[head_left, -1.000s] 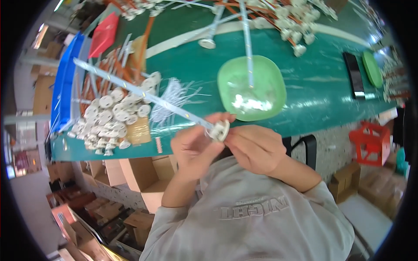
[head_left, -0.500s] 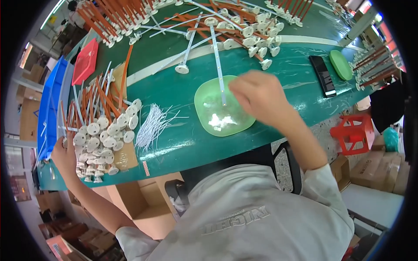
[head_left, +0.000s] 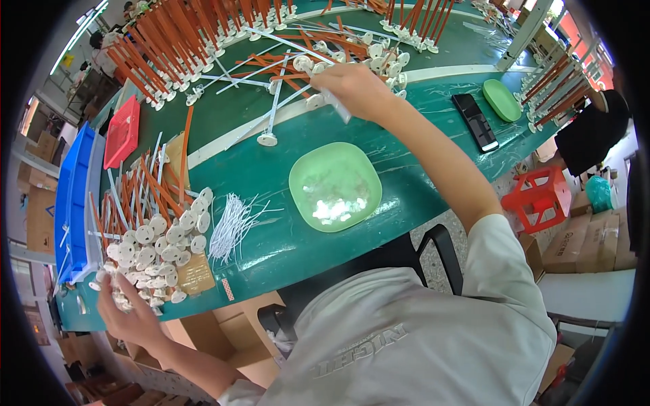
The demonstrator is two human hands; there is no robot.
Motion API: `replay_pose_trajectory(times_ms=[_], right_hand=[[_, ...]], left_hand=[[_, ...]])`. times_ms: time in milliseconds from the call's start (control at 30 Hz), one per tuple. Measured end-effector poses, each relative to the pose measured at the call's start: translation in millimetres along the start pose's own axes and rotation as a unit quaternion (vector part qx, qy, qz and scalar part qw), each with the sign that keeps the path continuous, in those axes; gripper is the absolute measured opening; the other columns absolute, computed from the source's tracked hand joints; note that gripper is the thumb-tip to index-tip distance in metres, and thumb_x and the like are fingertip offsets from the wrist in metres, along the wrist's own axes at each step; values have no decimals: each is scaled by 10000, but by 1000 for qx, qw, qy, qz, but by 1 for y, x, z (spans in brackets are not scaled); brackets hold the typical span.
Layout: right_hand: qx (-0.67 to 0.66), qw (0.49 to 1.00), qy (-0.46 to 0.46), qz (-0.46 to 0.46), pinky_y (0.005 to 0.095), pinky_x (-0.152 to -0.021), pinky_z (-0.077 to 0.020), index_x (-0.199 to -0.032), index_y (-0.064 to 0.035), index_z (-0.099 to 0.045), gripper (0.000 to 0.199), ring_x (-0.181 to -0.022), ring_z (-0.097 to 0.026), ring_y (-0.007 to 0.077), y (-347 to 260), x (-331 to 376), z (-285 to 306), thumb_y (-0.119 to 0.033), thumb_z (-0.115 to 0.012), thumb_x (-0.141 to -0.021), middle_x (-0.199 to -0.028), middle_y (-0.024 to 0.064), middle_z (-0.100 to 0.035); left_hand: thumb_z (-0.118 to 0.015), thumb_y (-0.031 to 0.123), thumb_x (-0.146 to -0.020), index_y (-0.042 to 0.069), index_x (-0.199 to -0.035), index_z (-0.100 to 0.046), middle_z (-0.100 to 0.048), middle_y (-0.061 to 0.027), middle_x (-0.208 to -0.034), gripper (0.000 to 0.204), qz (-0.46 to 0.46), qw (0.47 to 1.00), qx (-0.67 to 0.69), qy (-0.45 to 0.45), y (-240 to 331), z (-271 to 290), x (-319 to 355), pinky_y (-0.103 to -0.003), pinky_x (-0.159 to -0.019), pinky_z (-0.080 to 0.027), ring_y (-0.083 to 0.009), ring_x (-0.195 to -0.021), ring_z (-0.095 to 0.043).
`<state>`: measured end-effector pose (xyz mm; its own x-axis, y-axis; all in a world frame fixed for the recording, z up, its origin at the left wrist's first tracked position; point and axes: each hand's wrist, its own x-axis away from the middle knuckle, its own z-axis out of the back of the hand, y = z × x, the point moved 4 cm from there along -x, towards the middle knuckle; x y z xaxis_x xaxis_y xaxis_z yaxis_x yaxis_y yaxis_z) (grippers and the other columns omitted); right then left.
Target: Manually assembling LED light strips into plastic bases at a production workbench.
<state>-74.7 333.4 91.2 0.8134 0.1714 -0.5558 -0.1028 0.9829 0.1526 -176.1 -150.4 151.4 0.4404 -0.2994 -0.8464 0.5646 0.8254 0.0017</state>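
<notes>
so the left hand [head_left: 128, 318] is at the near left corner of the table [head_left: 261, 271], fingers loosely spread by the white discs [head_left: 145, 256], can't tell if it's got one, while the right hand [head_left: 352, 89] is pinched on a pale strip [head_left: 336, 106] past the green bowl [head_left: 298, 181], toward the far edge

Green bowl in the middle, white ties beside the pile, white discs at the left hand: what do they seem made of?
Green bowl: likely smooth plastic, evenly coloured, with a rounded rim.
White ties: perhaps plastic or coated wire, being thin and curved; too small to settle.
White discs: probably moulded plastic, alike and plain off-white, though ceramic remains possible.
</notes>
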Motion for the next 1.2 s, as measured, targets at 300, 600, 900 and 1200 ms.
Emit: replay_pose_trajectory(times_ms=[300,600,900,1200], right_hand=[[-349,864,288,-220,300,-642,-529,-952,7,-659,115,-718,-650,143,-15,22,79,-99,-632,-914,-822,73,-676],[-732,642,111,-200,277,-607,-531,-924,29,-611,194,-681,-630,148,-46,63,127,-156,-573,-970,-859,93,-641],[-435,779,110,-437,311,-530,-496,-917,-41,-656,191,-614,-627,144,-43,80,116,-231,-629,-919,-773,61,-657],[-300,908,290,-27,337,-546,-521,-915,22,-655,114,-678,-623,267,-158,112,101,-55,-661,-831,-847,112,-632]], left_hand=[[-605,86,-898,-78,-1144,-601,-642,-193,-1054,295,-105,933,315,-142,135,-32,49,-401,-812,-481,-322,-918,-609],[-466,531,-947,-70,-1428,-307,-475,-274,-1345,786,181,362,798,-446,262,-51,89,-356,-783,-509,-319,-998,-623],[-487,406,-962,-63,-1140,-504,-570,-142,-741,502,182,249,831,-463,291,-40,120,-318,-548,-346,-188,-594,-485],[-327,285,-1025,-14,-1283,-466,-504,-122,-1316,419,272,253,845,-384,276,-65,128,-376,-1016,-404,-245,-1231,-490]])
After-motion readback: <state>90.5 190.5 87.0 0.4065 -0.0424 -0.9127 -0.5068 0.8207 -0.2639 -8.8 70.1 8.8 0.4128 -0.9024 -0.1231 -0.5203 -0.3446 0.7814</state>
